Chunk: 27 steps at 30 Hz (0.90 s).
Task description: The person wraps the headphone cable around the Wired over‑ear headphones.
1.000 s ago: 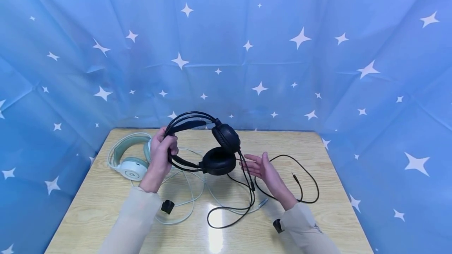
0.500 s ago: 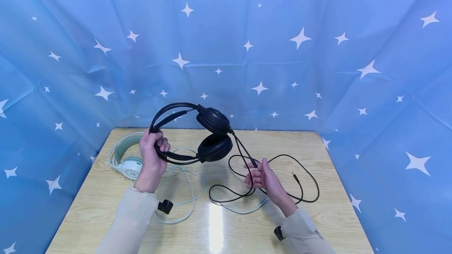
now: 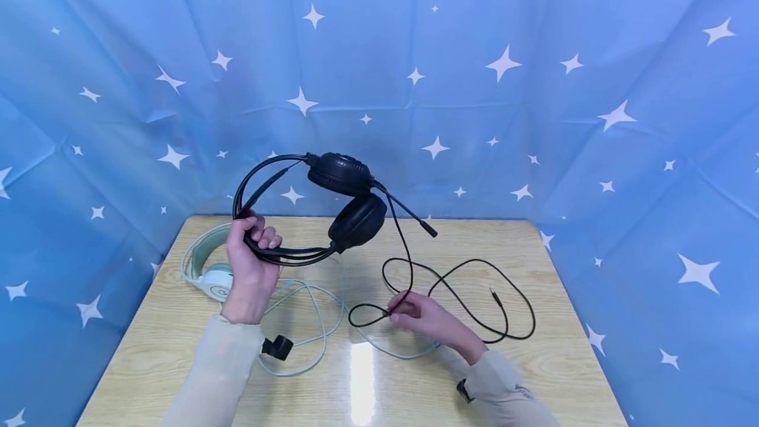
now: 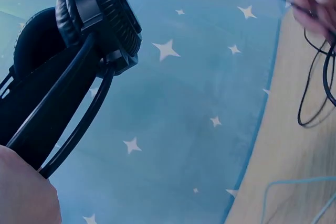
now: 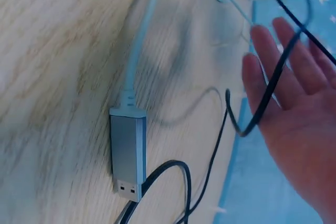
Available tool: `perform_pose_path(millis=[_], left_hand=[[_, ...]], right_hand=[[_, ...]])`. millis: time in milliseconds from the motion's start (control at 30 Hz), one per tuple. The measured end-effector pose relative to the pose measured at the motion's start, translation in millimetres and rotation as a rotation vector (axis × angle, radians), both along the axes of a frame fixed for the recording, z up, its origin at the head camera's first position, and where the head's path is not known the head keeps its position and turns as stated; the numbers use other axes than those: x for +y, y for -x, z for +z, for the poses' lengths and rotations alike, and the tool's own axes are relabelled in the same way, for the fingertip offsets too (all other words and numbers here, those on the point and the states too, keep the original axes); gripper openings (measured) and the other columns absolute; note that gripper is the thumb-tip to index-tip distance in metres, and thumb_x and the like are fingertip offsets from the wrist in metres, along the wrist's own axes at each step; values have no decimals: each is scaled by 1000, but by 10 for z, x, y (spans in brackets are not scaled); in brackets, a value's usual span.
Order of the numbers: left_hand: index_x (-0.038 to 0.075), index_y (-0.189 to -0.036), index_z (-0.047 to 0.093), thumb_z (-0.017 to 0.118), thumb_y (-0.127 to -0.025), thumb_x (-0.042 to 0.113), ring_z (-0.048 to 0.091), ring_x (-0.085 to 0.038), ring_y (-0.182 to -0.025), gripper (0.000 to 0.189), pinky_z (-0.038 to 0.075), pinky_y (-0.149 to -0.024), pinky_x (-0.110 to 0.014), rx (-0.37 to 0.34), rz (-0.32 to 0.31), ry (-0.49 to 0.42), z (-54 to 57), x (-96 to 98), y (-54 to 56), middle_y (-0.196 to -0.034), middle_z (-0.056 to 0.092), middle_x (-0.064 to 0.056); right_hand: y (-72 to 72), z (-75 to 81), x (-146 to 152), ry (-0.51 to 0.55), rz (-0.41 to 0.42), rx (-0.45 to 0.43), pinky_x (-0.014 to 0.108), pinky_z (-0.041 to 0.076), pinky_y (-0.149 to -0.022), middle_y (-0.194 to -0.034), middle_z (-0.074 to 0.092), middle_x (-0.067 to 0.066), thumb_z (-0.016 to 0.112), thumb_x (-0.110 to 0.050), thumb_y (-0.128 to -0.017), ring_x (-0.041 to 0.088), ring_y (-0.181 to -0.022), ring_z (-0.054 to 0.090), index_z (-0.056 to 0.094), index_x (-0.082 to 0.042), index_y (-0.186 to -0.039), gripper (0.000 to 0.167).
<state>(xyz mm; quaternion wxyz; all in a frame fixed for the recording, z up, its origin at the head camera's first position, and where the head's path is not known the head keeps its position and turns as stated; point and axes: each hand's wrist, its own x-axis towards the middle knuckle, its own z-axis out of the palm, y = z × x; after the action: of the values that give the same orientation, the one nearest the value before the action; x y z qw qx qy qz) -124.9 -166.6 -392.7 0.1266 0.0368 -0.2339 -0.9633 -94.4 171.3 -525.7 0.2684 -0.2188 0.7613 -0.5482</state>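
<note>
A black headset (image 3: pixel 340 174) with a boom microphone (image 3: pixel 422 224) is held up over the table by my left hand (image 3: pixel 252 275), whose fingers curl round the headband. In the left wrist view its ear cup (image 4: pixel 100 19) hangs tilted beyond the hand. From the headset a black cable (image 3: pixel 408 252) runs down to my right hand (image 3: pixel 435 325), low over the table. The right wrist view shows the right hand's fingers (image 5: pixel 302 69) extended, with a cable loop lying across them.
White-and-green headphones (image 3: pixel 216 282) lie at the table's left, partly behind the left arm. Their pale cable (image 3: pixel 320 321) winds across the middle to a USB plug (image 5: pixel 127 150). More black cable lies coiled at the right, with its jack plug (image 3: pixel 496 296). A starred blue curtain (image 3: pixel 379 84) surrounds the wooden table (image 3: pixel 166 361).
The left hand has moved left, raising and tilting the headset. The right hand has come down and left to the black cable, and the microphone now points clear of it.
</note>
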Motion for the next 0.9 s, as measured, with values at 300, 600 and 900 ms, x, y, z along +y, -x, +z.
perform_pose_path(millis=[300, 600, 900], left_hand=[[12, -85, 42, 45, -93, 3, 39, -8, -45, 12, 32, -46, -18, -31, 162, -4, 72, -34, 21, -60, 38, 4], [8, -71, 42, 43, -93, -1, 37, -11, -47, 24, 33, -48, -21, -111, 347, -7, 34, -184, 68, -57, 40, 2], [7, -80, 46, 52, -93, -1, 40, -14, -51, 16, 36, -51, -22, -119, 486, -25, 165, -432, 63, -64, 42, -1]], right_hand=[[-31, -28, -50, -184, 38, 148, 27, 51, -60, -80, 70, 10, 46, -33, -111, 21, -62, 63, 69, 1, -115, 42], [23, 35, 356, -164, -45, 287, 26, 45, -61, -72, 58, -3, 48, -24, -110, 3, -61, 46, 76, -10, -113, 32], [35, 34, 814, -247, -140, 531, 33, 54, -81, -107, 72, 3, 64, -13, -102, 15, -96, 65, 77, -6, -112, 18]])
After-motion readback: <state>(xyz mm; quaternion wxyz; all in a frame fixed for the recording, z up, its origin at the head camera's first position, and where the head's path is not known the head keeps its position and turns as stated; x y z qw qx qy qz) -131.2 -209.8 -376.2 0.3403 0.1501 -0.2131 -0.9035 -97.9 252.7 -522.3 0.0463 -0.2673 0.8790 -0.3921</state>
